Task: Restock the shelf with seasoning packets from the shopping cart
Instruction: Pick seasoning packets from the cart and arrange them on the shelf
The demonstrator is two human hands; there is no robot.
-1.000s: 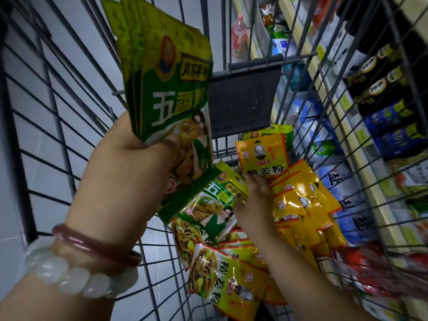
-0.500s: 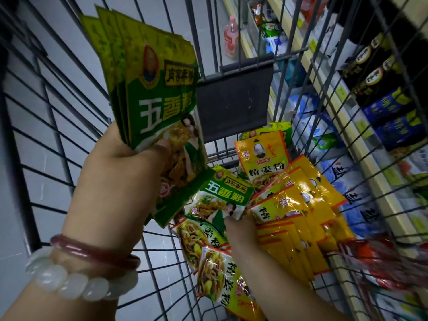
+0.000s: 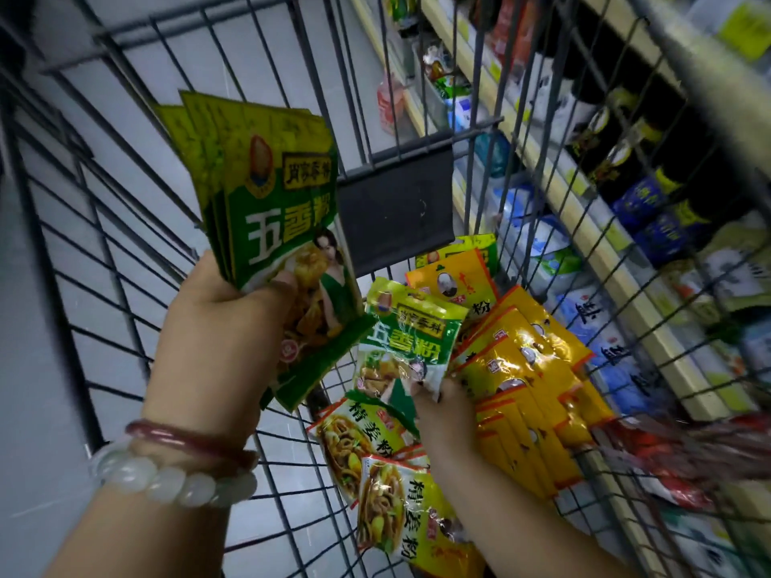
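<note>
Left hand: my left hand (image 3: 217, 340) grips a fanned stack (image 3: 267, 210) of green packets, thumb pressed across the front, stack upright above the cart.
Right hand: my right hand (image 3: 448, 415) is down in the cart, fingertips (image 3: 429, 392) pinching the lower right corner of a single green packet (image 3: 406, 344).
Key relation: the pinched packet sits just right of and below the stack, almost touching its lower edge; long axis near upright, leaning slightly right. The left hand is the nearer receiver, up and to the left of the right.
Next move, judged: lift the packet and slide it in with the stack; the corner pinch is light, so it may swing.
Cart: the cart (image 3: 125, 227) holds yellow packets (image 3: 530, 369) fanned right of my right hand, and noodle-print packets (image 3: 400, 506) under my forearm.
Shelf: the shelf (image 3: 584, 227) runs beyond the cart's right wall, carrying bottles and blue bags; no packet of mine is on it yet.
Progress, judged: gathering stage, shelving not begun.
</note>
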